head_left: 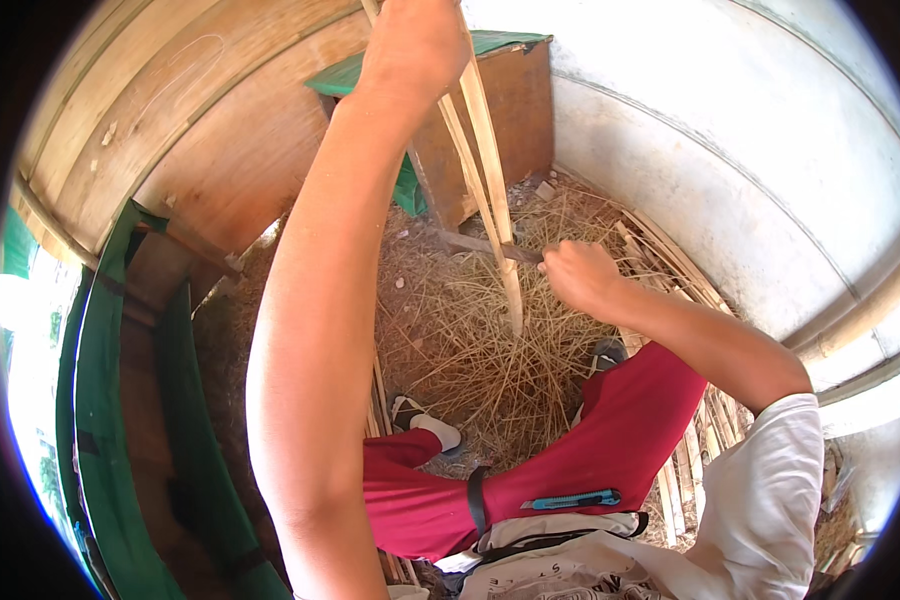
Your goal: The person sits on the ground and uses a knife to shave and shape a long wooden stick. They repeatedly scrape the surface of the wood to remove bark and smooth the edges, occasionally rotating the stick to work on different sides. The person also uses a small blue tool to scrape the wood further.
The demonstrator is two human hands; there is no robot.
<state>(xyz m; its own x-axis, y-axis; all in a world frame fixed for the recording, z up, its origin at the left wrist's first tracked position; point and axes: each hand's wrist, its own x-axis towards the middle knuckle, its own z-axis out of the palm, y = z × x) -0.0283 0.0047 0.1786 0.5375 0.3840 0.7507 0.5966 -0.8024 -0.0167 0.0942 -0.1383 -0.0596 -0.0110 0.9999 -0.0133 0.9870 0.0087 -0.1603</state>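
Observation:
My left hand point(420, 48) is raised high and closed around the upper end of a long, pale bamboo strip point(486, 140). The strip slants down toward the floor, and a gap runs along it between two lengths. My right hand point(578, 276) grips a dark-handled knife point(467, 242). Its blade points left and crosses the strip low down, near where the two lengths meet. The strip's lower tip hangs over a heap of thin shavings. On my lap, over dark red trousers, rests a blue utility knife point(574, 500).
Straw-like shavings point(490, 375) cover the dirt floor between my feet. Several bamboo strips point(685, 470) lie along the right side. A wooden box point(515, 125) with a green top stands ahead, between a plywood wall and a whitish wall point(710, 150). A green-covered frame point(105, 400) stands left.

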